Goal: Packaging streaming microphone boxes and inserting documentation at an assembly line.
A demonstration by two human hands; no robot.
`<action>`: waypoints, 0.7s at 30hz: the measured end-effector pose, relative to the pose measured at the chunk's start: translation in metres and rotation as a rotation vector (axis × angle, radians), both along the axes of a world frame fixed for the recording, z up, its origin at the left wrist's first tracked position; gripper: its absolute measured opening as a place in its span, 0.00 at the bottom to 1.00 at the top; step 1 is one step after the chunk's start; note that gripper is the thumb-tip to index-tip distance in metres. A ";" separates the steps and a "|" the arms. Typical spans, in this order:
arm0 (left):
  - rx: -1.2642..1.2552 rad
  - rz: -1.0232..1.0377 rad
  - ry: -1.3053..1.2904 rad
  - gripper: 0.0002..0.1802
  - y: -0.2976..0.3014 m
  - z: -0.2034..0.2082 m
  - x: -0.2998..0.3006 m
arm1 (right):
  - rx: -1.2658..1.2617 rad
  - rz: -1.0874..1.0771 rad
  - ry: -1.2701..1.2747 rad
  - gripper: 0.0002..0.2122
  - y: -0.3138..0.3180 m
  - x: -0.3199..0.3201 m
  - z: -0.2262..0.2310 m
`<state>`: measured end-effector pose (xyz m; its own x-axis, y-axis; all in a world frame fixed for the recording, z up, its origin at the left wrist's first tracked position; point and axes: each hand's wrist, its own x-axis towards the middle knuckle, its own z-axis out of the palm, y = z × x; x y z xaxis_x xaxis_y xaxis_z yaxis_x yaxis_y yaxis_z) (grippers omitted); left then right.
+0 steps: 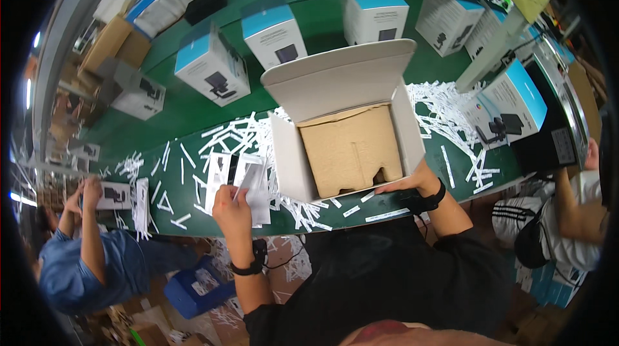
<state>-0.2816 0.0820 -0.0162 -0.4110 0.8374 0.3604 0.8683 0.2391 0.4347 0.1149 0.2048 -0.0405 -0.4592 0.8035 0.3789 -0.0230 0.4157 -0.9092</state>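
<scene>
An upright white box (287,153) stands with its lid flap raised at the back. Inside it sits a tan molded pulp tray (351,146) with notches along its near edge. My right hand (419,182) holds the box at its near right corner, fingers along the front side. To the left of the box, my left hand (231,212) is closed, pinching a thin white paper leaflet (249,174) between thumb and fingers. Beneath it lie white printed sheets (259,207) and a small card (218,169) with dark pictures.
White paper strips (438,104) are strewn over the green table (193,127). Closed blue-topped boxes stand behind, one such box (274,30) near the middle and another box (512,104) at right. A metal post (493,53) rises at right. Co-workers sit left (97,256) and right.
</scene>
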 end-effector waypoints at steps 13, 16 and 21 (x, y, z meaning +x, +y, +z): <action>0.835 -0.281 0.268 0.25 0.037 0.120 0.142 | 0.202 -0.074 -0.206 0.63 -0.016 0.000 0.042; 0.614 -0.242 0.098 0.29 0.034 0.104 0.141 | 0.265 -0.122 -0.179 0.61 -0.015 0.004 0.048; 0.749 -0.253 -0.341 0.49 0.034 0.129 0.160 | 0.301 -0.190 -0.065 0.58 -0.014 0.025 0.074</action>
<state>-0.1219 0.1164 0.1123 -0.4304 0.5093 0.7453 0.6504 -0.3976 0.6473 0.1396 0.1912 0.0338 -0.3437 0.7336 0.5863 0.1343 0.6563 -0.7424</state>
